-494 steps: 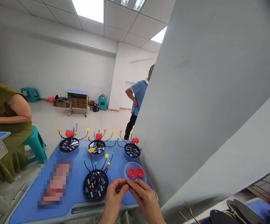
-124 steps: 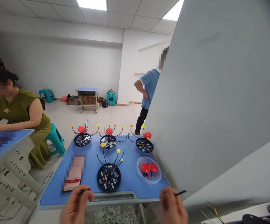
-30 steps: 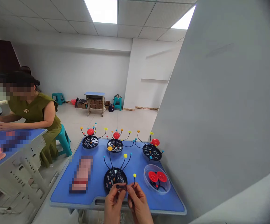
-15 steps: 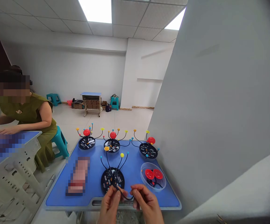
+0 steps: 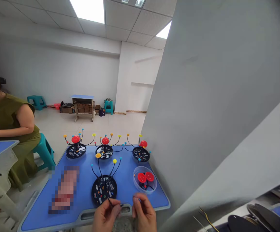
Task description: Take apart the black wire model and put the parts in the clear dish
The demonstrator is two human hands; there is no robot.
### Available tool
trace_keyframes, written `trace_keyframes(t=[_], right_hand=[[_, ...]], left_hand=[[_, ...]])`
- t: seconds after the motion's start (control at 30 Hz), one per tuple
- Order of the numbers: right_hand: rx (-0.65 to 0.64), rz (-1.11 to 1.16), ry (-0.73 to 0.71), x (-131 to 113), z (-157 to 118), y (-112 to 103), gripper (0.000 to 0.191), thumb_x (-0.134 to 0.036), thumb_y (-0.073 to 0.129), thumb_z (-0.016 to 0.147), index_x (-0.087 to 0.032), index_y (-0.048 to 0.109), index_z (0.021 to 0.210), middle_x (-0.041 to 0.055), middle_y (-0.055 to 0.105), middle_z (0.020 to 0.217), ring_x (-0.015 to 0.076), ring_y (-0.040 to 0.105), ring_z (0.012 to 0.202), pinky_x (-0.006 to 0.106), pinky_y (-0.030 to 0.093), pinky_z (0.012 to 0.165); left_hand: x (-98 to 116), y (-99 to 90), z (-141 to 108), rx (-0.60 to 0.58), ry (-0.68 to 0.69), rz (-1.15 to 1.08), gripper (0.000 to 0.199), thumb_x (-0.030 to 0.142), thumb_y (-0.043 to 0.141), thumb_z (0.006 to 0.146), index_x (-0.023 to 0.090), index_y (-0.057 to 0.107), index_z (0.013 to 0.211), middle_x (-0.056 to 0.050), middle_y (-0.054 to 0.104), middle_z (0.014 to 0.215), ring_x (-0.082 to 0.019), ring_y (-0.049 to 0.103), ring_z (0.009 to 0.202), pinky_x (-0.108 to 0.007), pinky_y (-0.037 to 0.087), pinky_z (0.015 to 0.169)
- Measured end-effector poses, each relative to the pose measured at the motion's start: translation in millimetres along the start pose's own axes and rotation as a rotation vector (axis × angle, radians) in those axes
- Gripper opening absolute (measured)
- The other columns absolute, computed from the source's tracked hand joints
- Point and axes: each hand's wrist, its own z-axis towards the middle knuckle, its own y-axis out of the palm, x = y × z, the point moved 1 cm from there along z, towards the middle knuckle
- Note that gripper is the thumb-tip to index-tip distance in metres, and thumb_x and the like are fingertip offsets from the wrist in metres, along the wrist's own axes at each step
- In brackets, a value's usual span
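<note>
My left hand (image 5: pixel 107 215) pinches a thin black rod (image 5: pixel 110 203) at the near edge of a solar system model (image 5: pixel 104 190). The model has a round black base with printed labels, and several thin arms rise from it, tipped with orange, yellow and blue balls. To the right, apart from the rod, my right hand (image 5: pixel 144 212) has thumb and fingers pressed together; whatever is between them is too small to make out. A clear round tub (image 5: pixel 145 190) beyond it holds red half-shells (image 5: pixel 149 176) and small black parts.
Three similar models with red centre balls, left (image 5: pixel 76 151), middle (image 5: pixel 104 152) and right (image 5: pixel 141 154), line the far side of the blue table (image 5: pixel 82 196). A blurred-out flat item lies at left. A grey wall (image 5: pixel 202 129) closes the right side. A person sits at another table, left.
My right hand has come away from the rod's end, and the gap between my hands is wider. The whole view has swung to the right.
</note>
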Motion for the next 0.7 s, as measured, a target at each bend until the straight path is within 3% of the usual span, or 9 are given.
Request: trace_keyframes(t=[0.1, 0.17, 0.33, 0.47, 0.6, 0.7], right_hand=[[0.154, -0.265, -0.077, -12.4, 25.1, -25.8, 0.047, -0.065, 0.069, 0.081, -0.020, 0.074, 0.093, 0.0023, 0.070, 0.069, 0.0181, 0.064, 0.061, 0.029, 0.054, 0.061], [0.175, -0.439, -0.116, -20.0, 45.5, -43.8, 0.052, -0.070, 0.065, 0.080, -0.020, 0.073, 0.092, 0.0071, 0.076, 0.082, 0.0220, 0.068, 0.070, 0.033, 0.055, 0.066], [0.157, -0.619, -0.123, -24.6, 72.8, -69.1, 0.045, -0.069, 0.071, 0.072, -0.026, 0.078, 0.081, 0.0088, 0.078, 0.083, 0.0310, 0.068, 0.080, 0.047, 0.051, 0.080], [0.068, -0.638, -0.146, -21.7, 58.4, -58.5, 0.042, -0.064, 0.064, 0.083, -0.028, 0.081, 0.094, 0.0115, 0.080, 0.102, 0.0358, 0.067, 0.104, 0.051, 0.049, 0.093], [-0.225, -0.507, -0.106, -25.1, 26.3, -28.7, 0.037, -0.055, 0.057, 0.094, -0.027, 0.080, 0.099, 0.0091, 0.080, 0.104, 0.0288, 0.073, 0.099, 0.040, 0.054, 0.091], [-0.358, -0.517, -0.137, -32.9, 6.2, -7.3, 0.023, -0.044, 0.063, 0.094, -0.028, 0.078, 0.101, 0.0041, 0.080, 0.100, 0.0256, 0.073, 0.096, 0.034, 0.052, 0.089]], left_hand=[[2.5, -4.5, -0.9, -0.003, -0.066, -0.014, 0.060, 0.072, 0.084, 0.056, 0.018, 0.076, 0.082, 0.001, 0.070, 0.063, -0.016, 0.063, 0.057, -0.028, 0.054, 0.060], [2.8, -2.9, -3.0, -0.030, -0.096, -0.067, 0.062, 0.070, 0.087, 0.055, 0.019, 0.073, 0.087, 0.004, 0.067, 0.060, -0.015, 0.061, 0.054, -0.027, 0.053, 0.058], [-2.8, 8.1, -6.7, -0.092, -0.097, -0.114, 0.061, 0.067, 0.088, 0.056, 0.022, 0.062, 0.086, 0.007, 0.065, 0.057, -0.013, 0.061, 0.051, -0.024, 0.050, 0.056], [-8.2, 13.1, -7.2, -0.111, -0.064, -0.093, 0.059, 0.064, 0.086, 0.062, 0.024, 0.054, 0.092, 0.006, 0.069, 0.060, -0.013, 0.063, 0.052, -0.025, 0.051, 0.059], [-15.5, 16.9, -8.3, -0.081, -0.011, -0.035, 0.059, 0.054, 0.085, 0.069, 0.027, 0.044, 0.102, 0.006, 0.071, 0.064, -0.015, 0.065, 0.053, -0.025, 0.051, 0.060], [-24.3, 18.9, -9.5, -0.075, 0.033, -0.010, 0.054, 0.050, 0.081, 0.075, 0.028, 0.039, 0.102, 0.008, 0.070, 0.064, -0.013, 0.062, 0.054, -0.024, 0.050, 0.061]])
